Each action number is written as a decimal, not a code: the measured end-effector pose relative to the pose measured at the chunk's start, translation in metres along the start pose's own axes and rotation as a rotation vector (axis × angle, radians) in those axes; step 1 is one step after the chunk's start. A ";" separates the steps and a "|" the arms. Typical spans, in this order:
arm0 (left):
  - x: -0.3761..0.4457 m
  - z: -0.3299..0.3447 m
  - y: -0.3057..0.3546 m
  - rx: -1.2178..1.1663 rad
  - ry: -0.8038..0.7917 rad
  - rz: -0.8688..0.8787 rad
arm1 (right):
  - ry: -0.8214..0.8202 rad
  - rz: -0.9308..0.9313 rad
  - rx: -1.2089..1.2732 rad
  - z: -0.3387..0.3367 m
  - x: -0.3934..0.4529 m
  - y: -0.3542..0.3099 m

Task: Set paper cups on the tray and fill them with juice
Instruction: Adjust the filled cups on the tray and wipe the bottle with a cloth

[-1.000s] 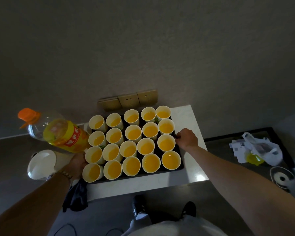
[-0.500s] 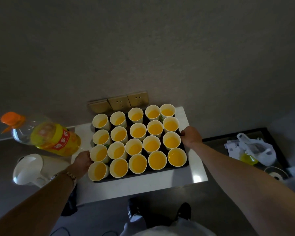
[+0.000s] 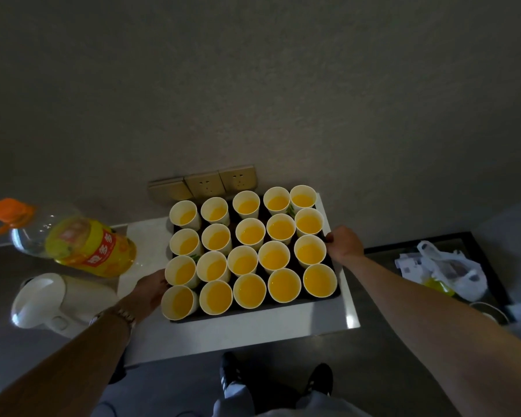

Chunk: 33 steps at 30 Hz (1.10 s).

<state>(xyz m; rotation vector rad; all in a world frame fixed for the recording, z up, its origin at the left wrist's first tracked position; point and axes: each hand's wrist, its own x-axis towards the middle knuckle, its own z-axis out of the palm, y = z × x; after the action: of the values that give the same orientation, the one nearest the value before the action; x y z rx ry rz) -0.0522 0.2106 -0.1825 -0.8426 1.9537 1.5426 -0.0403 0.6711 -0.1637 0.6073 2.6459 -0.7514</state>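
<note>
A black tray (image 3: pixel 333 291) sits on a white table (image 3: pixel 253 332) against the wall, and it carries twenty paper cups (image 3: pixel 244 263) packed rim to rim in four rows of five, each holding orange juice (image 3: pixel 278 258). The left hand (image 3: pixel 151 288) is at the tray's 9 o'clock edge, beside the two nearest cups of the left column, with its fingers hidden behind the cups and the tray edge, so whether it grips the edge or only rests against it cannot be told. A bracelet (image 3: pixel 124 316) circles that wrist. The right hand (image 3: pixel 345 243) is at the tray's 3 o'clock edge, its fingers curled over the rim and clamped on it just beside the right-hand column of cups. At 9 o'clock from the tray, a large juice bottle (image 3: pixel 82 245) with an orange cap and a yellow and red label stands on the table, and only a little juice shows in its bottom. A white kettle (image 3: pixel 48 299) stands at 8 o'clock from the tray, below the bottle. Three wall sockets (image 3: pixel 205 183) are mounted at 12 o'clock, just behind the far row of cups. Well away at 3 o'clock, a white plastic bag (image 3: pixel 451 270) lies on a dark surface. The person's dark shoes (image 3: pixel 319 379) show on the floor at 6 o'clock.
</note>
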 end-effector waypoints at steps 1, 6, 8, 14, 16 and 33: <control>0.000 -0.001 -0.002 0.027 0.010 0.032 | -0.002 -0.003 0.001 -0.001 0.000 0.001; -0.007 0.004 -0.003 0.078 0.007 0.085 | -0.005 -0.011 0.017 -0.003 0.001 0.003; -0.011 0.006 -0.002 0.110 0.024 0.114 | -0.011 -0.015 0.025 -0.003 0.001 0.003; -0.012 0.006 -0.008 0.249 0.045 0.234 | 0.002 -0.017 0.026 -0.003 0.001 0.004; -0.010 0.006 -0.007 0.291 0.057 0.250 | 0.005 -0.023 0.023 -0.002 0.001 0.004; -0.011 0.016 -0.001 0.443 0.083 0.270 | 0.000 -0.011 0.016 -0.011 0.003 0.014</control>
<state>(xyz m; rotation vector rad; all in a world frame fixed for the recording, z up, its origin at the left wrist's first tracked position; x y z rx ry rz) -0.0437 0.2275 -0.1790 -0.4759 2.4230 1.1467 -0.0381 0.6894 -0.1619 0.5973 2.6475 -0.7766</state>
